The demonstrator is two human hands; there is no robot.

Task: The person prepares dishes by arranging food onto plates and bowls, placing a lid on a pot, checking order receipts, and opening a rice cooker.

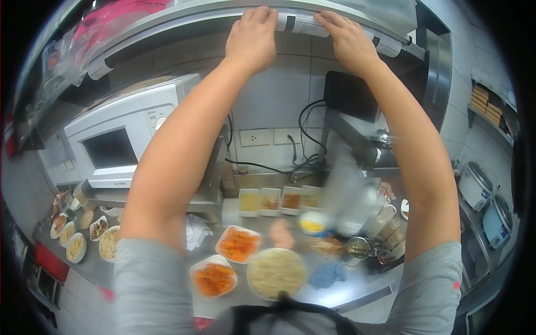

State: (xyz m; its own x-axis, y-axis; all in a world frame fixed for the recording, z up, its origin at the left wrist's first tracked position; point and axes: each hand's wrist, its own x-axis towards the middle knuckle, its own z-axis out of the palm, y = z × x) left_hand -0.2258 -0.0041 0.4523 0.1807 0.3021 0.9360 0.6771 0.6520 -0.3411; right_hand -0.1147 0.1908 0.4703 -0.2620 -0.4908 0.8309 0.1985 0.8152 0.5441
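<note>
Both arms reach up to the metal shelf edge (190, 15), where printed paper slips hang. My left hand (251, 38) is closed at the edge, its fingertips on a white paper slip (282, 22) beside it. My right hand (350, 42) has its fingers closed on the end of another paper slip (310, 25). The thumbs' grip is partly hidden. Further right, behind the right wrist, hangs another slip (389, 46).
A white microwave (125, 131) stands at left. On the counter below are bowls of orange food (239, 244), a large round bowl of pale food (277, 273), small sauce containers (269, 201), a blue cloth (328, 274) and bottles (395, 239). Cables (304, 164) hang by the wall.
</note>
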